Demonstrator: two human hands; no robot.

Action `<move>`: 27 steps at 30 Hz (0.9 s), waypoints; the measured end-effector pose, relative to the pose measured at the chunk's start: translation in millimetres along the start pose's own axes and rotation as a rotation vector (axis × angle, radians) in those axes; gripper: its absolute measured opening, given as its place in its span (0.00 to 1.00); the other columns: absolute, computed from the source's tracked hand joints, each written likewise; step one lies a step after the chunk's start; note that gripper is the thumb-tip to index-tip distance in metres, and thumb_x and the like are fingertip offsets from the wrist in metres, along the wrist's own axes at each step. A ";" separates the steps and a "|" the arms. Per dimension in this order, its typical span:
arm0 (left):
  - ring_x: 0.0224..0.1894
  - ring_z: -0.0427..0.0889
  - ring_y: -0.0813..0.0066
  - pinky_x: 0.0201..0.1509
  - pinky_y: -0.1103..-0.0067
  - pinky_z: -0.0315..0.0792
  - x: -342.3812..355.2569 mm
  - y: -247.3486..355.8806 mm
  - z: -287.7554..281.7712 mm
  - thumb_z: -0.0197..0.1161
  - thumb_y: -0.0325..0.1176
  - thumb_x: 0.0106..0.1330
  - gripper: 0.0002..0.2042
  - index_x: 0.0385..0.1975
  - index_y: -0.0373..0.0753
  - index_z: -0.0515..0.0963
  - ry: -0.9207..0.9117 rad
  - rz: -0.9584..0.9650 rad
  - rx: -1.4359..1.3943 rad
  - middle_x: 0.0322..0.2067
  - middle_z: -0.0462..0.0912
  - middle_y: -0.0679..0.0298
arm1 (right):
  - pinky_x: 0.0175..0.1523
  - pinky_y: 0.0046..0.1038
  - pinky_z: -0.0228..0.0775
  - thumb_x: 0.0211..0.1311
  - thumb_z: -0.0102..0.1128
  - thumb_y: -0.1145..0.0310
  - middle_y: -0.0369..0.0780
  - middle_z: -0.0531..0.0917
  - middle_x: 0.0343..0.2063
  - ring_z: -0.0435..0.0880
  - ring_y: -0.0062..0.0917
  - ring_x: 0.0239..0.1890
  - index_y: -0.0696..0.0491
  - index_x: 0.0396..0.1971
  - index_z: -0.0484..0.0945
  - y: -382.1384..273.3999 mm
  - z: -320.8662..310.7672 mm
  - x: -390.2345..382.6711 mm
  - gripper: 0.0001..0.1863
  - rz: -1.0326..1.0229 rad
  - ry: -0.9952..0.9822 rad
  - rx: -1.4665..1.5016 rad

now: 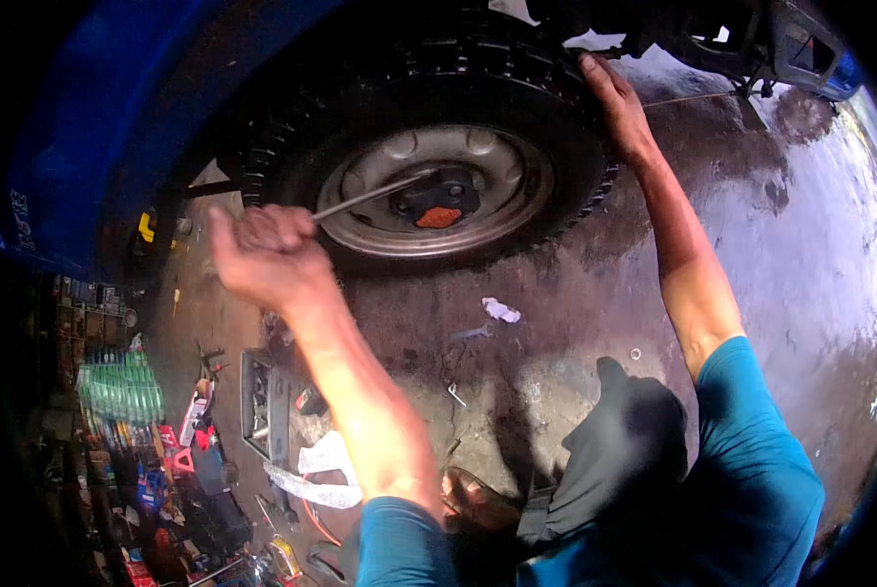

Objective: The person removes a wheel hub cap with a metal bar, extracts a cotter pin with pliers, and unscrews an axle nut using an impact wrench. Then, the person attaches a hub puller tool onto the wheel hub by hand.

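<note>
A black knobbly tyre [292, 161] on a grey steel wheel rim [380, 235] stands ahead of me. At its dark hub is an orange, greasy-looking centre [438, 217]. My left hand [270, 256], slightly blurred, is closed around the end of a metal bar [365, 199]. From my fist the bar runs up and right to the hub; how its far end meets the hub I cannot make out. My right hand [614, 93] lies along the right side of the tyre's tread with its fingers extended, gripping nothing I can see.
Blue vehicle bodywork [86, 127] rises on the left. A grey toolbox [257, 406], green bottles [120, 389] and many loose tools crowd the lower left. A crumpled white scrap [501, 310], a small wrench [456, 394] and a ring [636, 353] lie on the stained floor.
</note>
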State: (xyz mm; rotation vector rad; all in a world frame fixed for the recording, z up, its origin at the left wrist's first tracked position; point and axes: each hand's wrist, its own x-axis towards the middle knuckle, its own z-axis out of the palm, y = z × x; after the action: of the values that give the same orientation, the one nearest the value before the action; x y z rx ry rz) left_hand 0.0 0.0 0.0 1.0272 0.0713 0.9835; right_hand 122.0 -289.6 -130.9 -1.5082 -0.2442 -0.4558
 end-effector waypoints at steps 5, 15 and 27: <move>0.07 0.50 0.77 0.15 0.76 0.53 15.9 42.8 -49.0 0.50 0.41 0.61 0.21 0.07 0.49 0.53 -0.141 0.062 -0.113 0.06 0.50 0.71 | 0.60 0.27 0.54 0.61 0.47 0.46 0.43 0.73 0.50 0.68 0.27 0.54 0.58 0.53 0.68 34.4 -13.8 -22.6 0.31 -0.003 0.187 0.039; 0.09 0.49 0.78 0.17 0.76 0.48 66.2 -24.4 -63.6 0.51 0.41 0.60 0.20 0.09 0.48 0.52 0.102 -0.223 -0.253 0.07 0.50 0.72 | 0.65 0.36 0.45 0.61 0.37 0.38 0.40 0.67 0.57 0.63 0.29 0.60 0.55 0.58 0.64 36.7 -51.8 -52.7 0.37 0.210 0.134 0.001; 0.07 0.51 0.81 0.13 0.81 0.52 -0.3 -29.2 -18.1 0.51 0.40 0.63 0.20 0.08 0.47 0.58 -0.136 -0.194 -0.141 0.06 0.53 0.71 | 0.60 0.29 0.59 0.60 0.45 0.42 0.41 0.71 0.53 0.70 0.29 0.54 0.54 0.58 0.63 -15.3 1.1 -11.8 0.35 0.320 0.007 0.354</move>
State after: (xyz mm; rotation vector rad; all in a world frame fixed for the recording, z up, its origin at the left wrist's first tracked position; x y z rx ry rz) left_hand 10.3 7.9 -31.8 0.9359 -0.0114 0.7302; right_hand 105.0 -286.9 -122.1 -1.1705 -0.0689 -0.1505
